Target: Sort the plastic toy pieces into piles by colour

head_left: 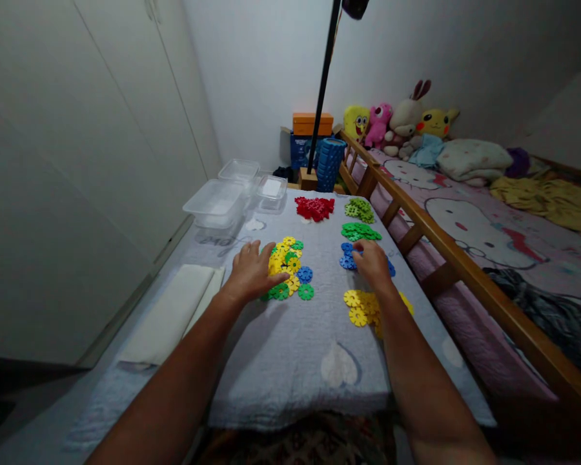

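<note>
My left hand [252, 270] has its fingers spread beside a mixed pile of plastic interlocking discs, mostly yellow discs [294, 264] with some green ones [306, 292] and a blue disc [305, 274]. Part of that pile is behind the hand. Over a group of blue discs [347, 261] is my right hand [372, 261], its fingers curled together at the tips. Whatever may be between those fingertips is hidden. Yellow discs [358, 316] lie nearer to me, partly under my right forearm. Green discs [361, 231] lie just beyond the blue group.
Light-green discs [359, 210] and red pieces [314, 208] lie at the table's far end. Clear plastic containers [215, 203] stand back left, near a folded pale cloth [174, 313]. A wooden bed rail [430, 248] runs along the right. Behind the table rises a black pole [323, 90].
</note>
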Available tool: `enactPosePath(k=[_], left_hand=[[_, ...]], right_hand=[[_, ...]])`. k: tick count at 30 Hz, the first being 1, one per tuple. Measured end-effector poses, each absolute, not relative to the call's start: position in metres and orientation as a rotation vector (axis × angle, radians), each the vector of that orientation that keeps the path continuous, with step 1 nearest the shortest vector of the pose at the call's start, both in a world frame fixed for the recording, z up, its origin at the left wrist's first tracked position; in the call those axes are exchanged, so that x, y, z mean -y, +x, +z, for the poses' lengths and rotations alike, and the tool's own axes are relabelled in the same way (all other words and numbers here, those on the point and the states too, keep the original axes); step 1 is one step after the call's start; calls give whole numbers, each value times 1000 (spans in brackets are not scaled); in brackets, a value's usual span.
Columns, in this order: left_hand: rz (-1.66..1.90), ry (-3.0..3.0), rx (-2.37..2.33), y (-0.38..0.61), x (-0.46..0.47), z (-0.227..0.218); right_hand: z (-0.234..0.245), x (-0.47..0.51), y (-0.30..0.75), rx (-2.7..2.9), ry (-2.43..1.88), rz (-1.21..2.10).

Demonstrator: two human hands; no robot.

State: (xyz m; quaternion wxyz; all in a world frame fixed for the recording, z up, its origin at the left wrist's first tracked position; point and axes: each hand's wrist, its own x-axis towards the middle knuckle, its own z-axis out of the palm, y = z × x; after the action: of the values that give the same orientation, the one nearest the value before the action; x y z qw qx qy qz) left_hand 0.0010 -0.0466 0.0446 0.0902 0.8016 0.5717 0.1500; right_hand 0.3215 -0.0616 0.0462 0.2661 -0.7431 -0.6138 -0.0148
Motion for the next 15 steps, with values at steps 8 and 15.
enactPosePath(k=[8,15], left_hand=[[358,2246,-1817,18,86,27],[367,2157,-1842,41,97,18]], right_hand=[[28,80,226,2033,-1754,308],[11,78,218,2017,-1818,327]])
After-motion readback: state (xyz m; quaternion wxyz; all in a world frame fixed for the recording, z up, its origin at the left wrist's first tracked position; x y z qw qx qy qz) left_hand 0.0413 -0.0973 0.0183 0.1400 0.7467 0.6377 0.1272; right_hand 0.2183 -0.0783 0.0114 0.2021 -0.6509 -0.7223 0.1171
